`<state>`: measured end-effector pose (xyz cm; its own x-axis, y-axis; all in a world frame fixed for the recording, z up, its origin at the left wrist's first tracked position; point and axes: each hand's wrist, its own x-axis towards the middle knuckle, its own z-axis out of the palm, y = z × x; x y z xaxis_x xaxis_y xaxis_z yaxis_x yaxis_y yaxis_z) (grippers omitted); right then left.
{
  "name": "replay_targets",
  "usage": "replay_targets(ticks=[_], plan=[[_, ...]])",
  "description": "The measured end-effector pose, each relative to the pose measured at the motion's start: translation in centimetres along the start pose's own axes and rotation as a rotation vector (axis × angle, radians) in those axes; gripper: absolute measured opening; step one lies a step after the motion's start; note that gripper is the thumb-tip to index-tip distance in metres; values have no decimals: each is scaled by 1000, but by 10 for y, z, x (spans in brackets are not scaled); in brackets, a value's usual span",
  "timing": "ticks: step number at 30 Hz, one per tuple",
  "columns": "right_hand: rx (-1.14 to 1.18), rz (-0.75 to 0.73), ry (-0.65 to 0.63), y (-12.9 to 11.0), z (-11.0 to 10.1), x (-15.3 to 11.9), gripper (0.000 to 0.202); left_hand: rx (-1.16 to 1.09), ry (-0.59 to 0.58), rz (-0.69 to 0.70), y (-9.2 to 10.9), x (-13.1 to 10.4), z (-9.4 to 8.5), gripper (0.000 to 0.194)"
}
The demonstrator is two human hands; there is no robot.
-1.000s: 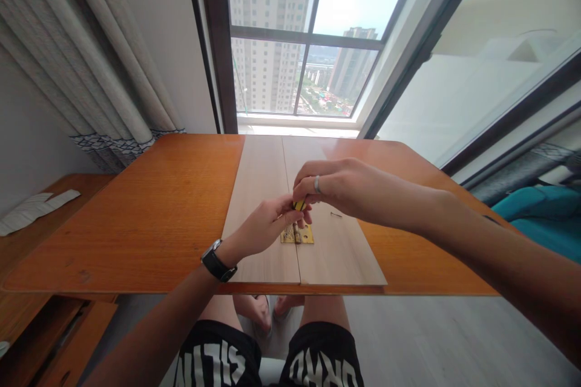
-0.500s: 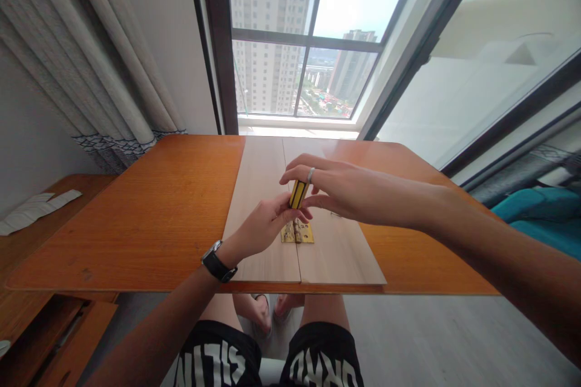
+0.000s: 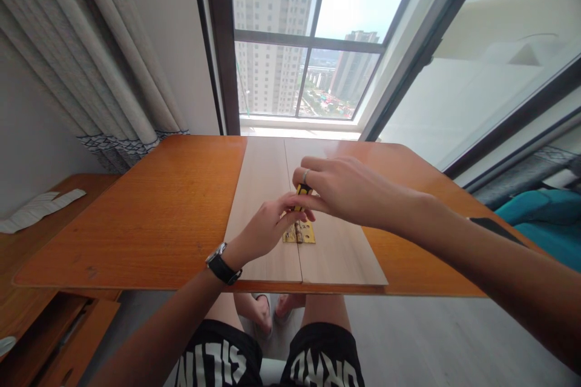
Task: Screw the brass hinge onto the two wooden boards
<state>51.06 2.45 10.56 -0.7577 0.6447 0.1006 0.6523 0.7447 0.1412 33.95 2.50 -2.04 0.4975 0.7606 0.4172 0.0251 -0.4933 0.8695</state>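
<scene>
A screwdriver (image 3: 303, 190) with a yellow and black handle stands nearly upright between my hands; its shaft and tip are hidden. My right hand (image 3: 333, 184), a ring on one finger, is closed around the top of the handle. Lower down, the fingers of my left hand (image 3: 267, 222) pinch the tool's lower end. Directly beneath them lies a brass-coloured hinge (image 3: 309, 233), opened flat across the seam between two pale wooden boards (image 3: 263, 263). My fingers cover the hinge's far part. Some holes show in its right leaf.
The boards lie side by side on an orange-brown wooden table (image 3: 181, 211). A dark object (image 3: 492, 228) rests at the table's right, partly behind my forearm. White paper-like strips (image 3: 43, 208) lie at far left, above an open drawer (image 3: 59, 338). A window (image 3: 308, 42) is beyond the table.
My right hand has closed tighter round the handle, its fingers curling down and covering more of it. My left hand stays in nearly the same place.
</scene>
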Motion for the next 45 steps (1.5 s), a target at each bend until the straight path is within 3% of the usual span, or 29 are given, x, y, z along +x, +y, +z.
replay_targets(ticks=[2,4,7,13,15,17,20,22,26,29,32,35,38,42,45], plan=[[212,-115,32,7,0,-4,24,-14,-38,3,-1,0,-3,23],[373,-169,-21,12,-1,-6,17,-29,-97,-3,-1,0,-6,25],[382,-80,-94,13,-1,-9,13,-52,-149,0,-2,-2,-8,32],[110,40,17,4,15,-8,41,-159,63,-10,-11,-10,-1,52],[80,48,51,3,15,-9,44,-181,104,-43,-13,-10,2,46],[141,-25,96,4,10,-12,40,-194,94,-60,-13,-9,3,38],[348,-208,91,7,-1,-17,26,-171,-19,-34,-9,-6,-2,32],[365,-244,85,7,-4,-17,23,-129,-83,-5,-6,-5,-5,31],[68,-35,175,-1,4,-11,27,-107,-25,62,-6,-7,-7,36],[-69,83,124,-8,9,-6,29,-127,29,70,-11,-8,-2,50],[-9,61,170,-5,8,-8,24,-220,31,14,-14,-7,1,37],[214,-98,254,3,4,-14,29,-311,-35,-9,-15,-5,-2,23],[352,-192,246,6,5,-17,24,-209,-125,-1,-13,-4,-8,22],[234,-33,390,0,16,-14,19,-53,-57,39,-11,-5,-10,36],[135,86,364,-4,24,-11,29,-14,16,73,-8,-4,-6,50]])
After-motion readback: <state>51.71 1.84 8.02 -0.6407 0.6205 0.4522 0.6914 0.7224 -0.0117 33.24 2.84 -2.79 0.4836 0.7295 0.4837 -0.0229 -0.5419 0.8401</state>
